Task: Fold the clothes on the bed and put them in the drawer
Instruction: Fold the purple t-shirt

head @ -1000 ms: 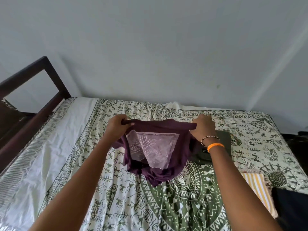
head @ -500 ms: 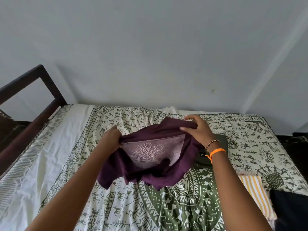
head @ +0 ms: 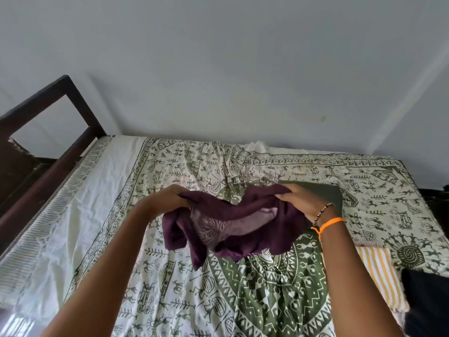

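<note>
Purple shirt (head: 233, 224) sags between both hands, long axis left-right over the bed (head: 97, 215); left hand (head: 165, 200) and right hand (head: 306, 203) each pinch a top edge.

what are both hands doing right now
Left hand: grips the purple shirt at its left edge.
Right hand: grips the same shirt at its right edge.

No legible text, labels, brands or numbers; the purple garment (head: 243, 215) bears only a pale tree print, the bedsheet (head: 243, 300) figure motifs.
</note>
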